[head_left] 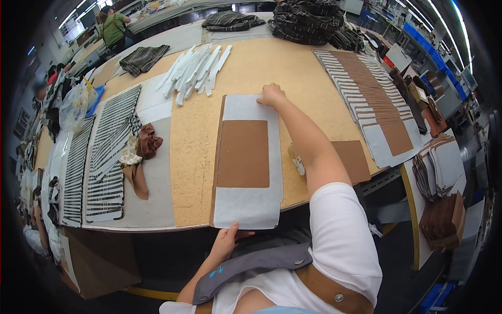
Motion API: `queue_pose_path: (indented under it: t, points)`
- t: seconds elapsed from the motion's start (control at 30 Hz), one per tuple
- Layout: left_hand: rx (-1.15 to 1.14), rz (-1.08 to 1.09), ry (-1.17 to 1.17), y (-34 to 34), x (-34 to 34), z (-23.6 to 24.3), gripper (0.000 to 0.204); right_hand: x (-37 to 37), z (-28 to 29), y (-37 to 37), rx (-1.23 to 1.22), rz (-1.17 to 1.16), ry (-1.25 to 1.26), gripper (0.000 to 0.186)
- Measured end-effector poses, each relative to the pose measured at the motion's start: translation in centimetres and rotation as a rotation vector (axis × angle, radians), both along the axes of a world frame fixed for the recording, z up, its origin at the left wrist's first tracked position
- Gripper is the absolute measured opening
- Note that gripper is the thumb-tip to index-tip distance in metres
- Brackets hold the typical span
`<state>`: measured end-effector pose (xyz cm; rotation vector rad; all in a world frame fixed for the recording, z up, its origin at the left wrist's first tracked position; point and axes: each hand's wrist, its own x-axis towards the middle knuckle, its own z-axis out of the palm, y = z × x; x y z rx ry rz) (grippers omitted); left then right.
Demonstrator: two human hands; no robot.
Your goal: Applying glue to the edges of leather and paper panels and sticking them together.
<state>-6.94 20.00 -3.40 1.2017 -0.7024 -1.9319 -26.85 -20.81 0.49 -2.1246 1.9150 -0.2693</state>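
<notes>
A long whitish panel (251,206) lies in front of me, with a brown rectangle (243,154) at its middle and a brown layer showing along its left side. Its near end juts over the table's front edge. My left hand (225,243) is closed on that near end, thumb on top and the other fingers mostly hidden below. At the far right corner of the panel, my right hand (272,96) has its fingers bent over the edge, pinching it. A brown sheet (349,159) lies on the table, partly behind my right forearm.
White strips (196,68) are heaped farther back. Striped stacks (112,152) and brown scraps (149,141) lie left. On the right stands a row of overlapping brown-and-white panels (389,125). Dark plaid cloth (306,21) is piled at the back. Another person (112,29) is far left.
</notes>
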Motion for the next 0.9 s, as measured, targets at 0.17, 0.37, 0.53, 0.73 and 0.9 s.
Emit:
queue_pose_path:
  t: [0.17, 0.37, 0.53, 0.73, 0.9]
  points:
    - [-0.204, 0.156, -0.301, -0.6, -0.4, 2.9, 0.041, 0.8, 0.1, 0.2, 0.081, 0.007, -0.039, 0.026]
    - [-0.528, 0.357, -0.643, -4.0, 2.9, 10.4, 0.036, -5.2, 6.9, 5.1, -0.309, 0.042, -0.73, 0.029]
    - [-0.732, 0.171, -0.597, -9.3, -2.8, 15.6, 0.035, -20.3, 10.1, 7.5, -0.691, -0.132, -0.697, 0.028]
    - [-0.662, -0.371, -0.273, -14.9, -15.9, 16.5, 0.035, -39.8, 12.3, 15.7, -0.843, -0.548, -0.558, 0.038]
    - [-0.566, -0.639, -0.277, -18.4, -27.0, 13.3, 0.036, -50.9, 8.9, 20.3, -0.903, -0.855, -0.23, 0.043]
